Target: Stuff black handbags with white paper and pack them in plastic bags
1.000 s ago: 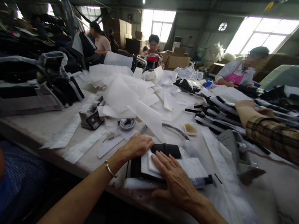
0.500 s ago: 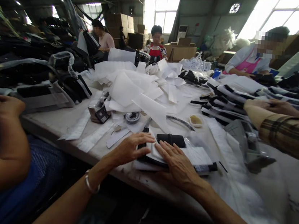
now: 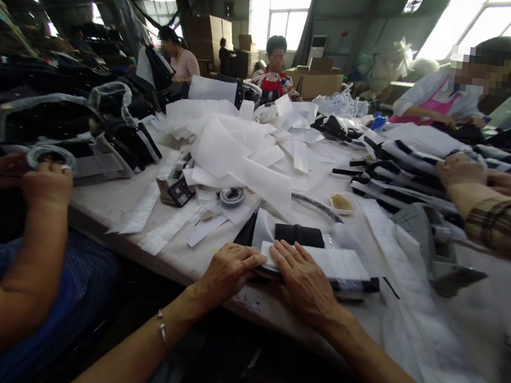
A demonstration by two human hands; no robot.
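Note:
My left hand (image 3: pixel 228 269) rests on the near left corner of a flat black item wrapped in white paper (image 3: pixel 321 260), its fingers curled over the edge. My right hand (image 3: pixel 304 282) lies flat on the same wrapped item, fingers stretched forward and slightly apart. A black pouch-like piece (image 3: pixel 299 235) sits on top of the wrapping just beyond my fingertips. All of this lies near the front edge of the white table (image 3: pixel 109 207).
A heap of white paper sheets (image 3: pixel 233 145) covers the table's middle. A tape roll (image 3: pixel 231 196), a small tray (image 3: pixel 342 203) and black-and-white packed goods (image 3: pixel 397 172) lie beyond. A person's hands (image 3: pixel 47 181) work at left; a plaid sleeve (image 3: pixel 506 231) reaches in at right.
Both my hands slid back toward the table's near edge on the wrapped item. The black pouch is more exposed. The person at left raised a ring of tape.

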